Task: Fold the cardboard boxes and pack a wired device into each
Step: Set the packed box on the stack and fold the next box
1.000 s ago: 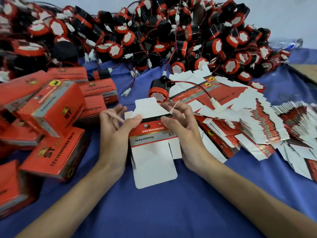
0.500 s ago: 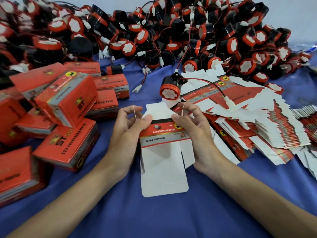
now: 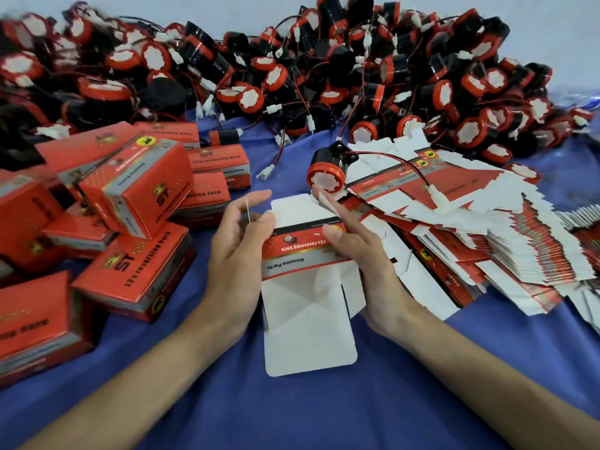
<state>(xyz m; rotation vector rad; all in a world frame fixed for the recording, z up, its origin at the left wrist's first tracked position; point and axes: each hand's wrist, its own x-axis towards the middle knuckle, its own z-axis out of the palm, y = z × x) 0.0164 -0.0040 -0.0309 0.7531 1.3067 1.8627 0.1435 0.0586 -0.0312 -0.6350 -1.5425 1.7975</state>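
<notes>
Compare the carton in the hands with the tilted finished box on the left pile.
The carton in the hands is half-formed, with white flaps hanging open; the tilted finished box is closed on every side that shows. The carton is held off the cloth by the left hand and right hand; the box leans on other boxes, untouched. The carton shows bare white inner card; the box shows only print. Both share red and grey printing.

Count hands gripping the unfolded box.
2. The left hand grips the box at its left edge; the right hand grips its right edge. No other hands in view.
</notes>
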